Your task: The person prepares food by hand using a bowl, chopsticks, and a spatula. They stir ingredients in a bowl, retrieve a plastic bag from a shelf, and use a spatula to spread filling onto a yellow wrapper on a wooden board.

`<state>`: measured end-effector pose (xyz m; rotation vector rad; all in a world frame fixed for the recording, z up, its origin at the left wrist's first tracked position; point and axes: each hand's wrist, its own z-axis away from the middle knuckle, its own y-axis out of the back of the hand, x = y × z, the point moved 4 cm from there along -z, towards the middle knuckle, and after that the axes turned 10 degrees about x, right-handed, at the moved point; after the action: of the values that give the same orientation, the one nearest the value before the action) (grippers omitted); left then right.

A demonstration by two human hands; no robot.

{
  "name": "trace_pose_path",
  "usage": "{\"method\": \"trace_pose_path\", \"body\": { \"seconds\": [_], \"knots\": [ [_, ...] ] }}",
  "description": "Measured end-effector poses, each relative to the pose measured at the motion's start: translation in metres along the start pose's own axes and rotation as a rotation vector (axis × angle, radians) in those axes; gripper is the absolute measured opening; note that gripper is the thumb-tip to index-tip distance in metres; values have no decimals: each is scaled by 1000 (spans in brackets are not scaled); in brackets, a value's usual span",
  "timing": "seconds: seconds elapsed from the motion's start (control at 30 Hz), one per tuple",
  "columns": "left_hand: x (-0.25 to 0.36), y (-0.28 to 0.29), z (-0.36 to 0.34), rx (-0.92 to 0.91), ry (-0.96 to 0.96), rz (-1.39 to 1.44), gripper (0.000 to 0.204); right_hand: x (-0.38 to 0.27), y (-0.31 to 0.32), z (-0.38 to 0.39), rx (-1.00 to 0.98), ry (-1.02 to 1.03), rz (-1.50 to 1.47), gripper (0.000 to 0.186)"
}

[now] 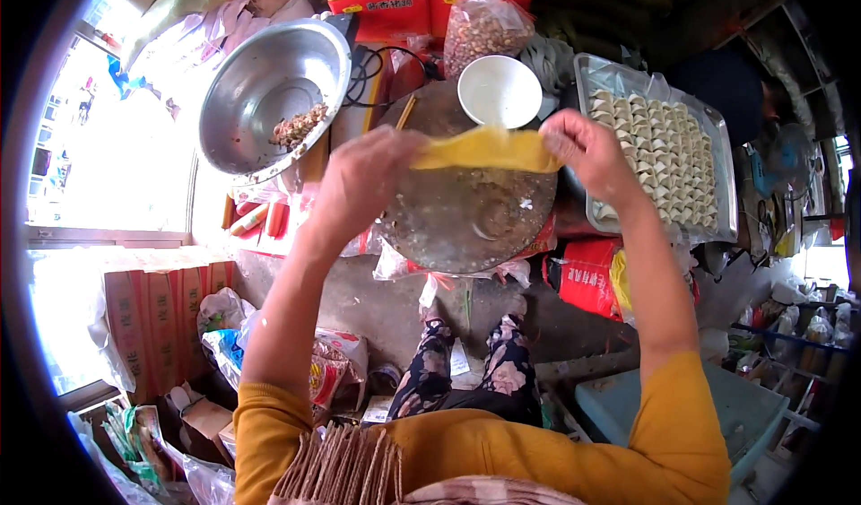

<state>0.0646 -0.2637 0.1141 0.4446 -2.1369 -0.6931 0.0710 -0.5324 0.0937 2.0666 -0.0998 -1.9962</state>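
A yellow cloth [489, 149] is stretched in a band between my two hands, above the round chopping board [457, 227]. My left hand [366, 175], partly blurred, is closed on its left end. My right hand [585, 151] pinches the other end between thumb and fingers. Wet-looking smears and small crumbs mark the board. Behind the cloth stands a white bowl [500, 92], with chopsticks [406, 112] to its left. To the left, a large steel basin [260, 65] is tilted, with a clump of minced filling [300, 126] inside. A metal tray [728, 182] of folded dumplings [655, 160] lies to the right.
Red boxes [381, 12] and a plastic bag of peanuts or beans [489, 30] stand behind the board. Packaged sausages [256, 218] lie below the basin. A red package [583, 276] sits under the tray's near side. Cardboard boxes [161, 317] stand at the left, a blue-green lid [673, 406] lower right.
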Motion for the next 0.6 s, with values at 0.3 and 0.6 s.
{"method": "trace_pose_path", "body": {
  "seconds": [0.3, 0.6],
  "knots": [
    [-71, -106, 143, -324, 192, -128, 25, 133, -86, 77, 11, 240, 543, 21],
    [-108, -163, 87, -49, 187, -334, 27, 177, -46, -9, 406, 100, 902, 17]
  ]
}}
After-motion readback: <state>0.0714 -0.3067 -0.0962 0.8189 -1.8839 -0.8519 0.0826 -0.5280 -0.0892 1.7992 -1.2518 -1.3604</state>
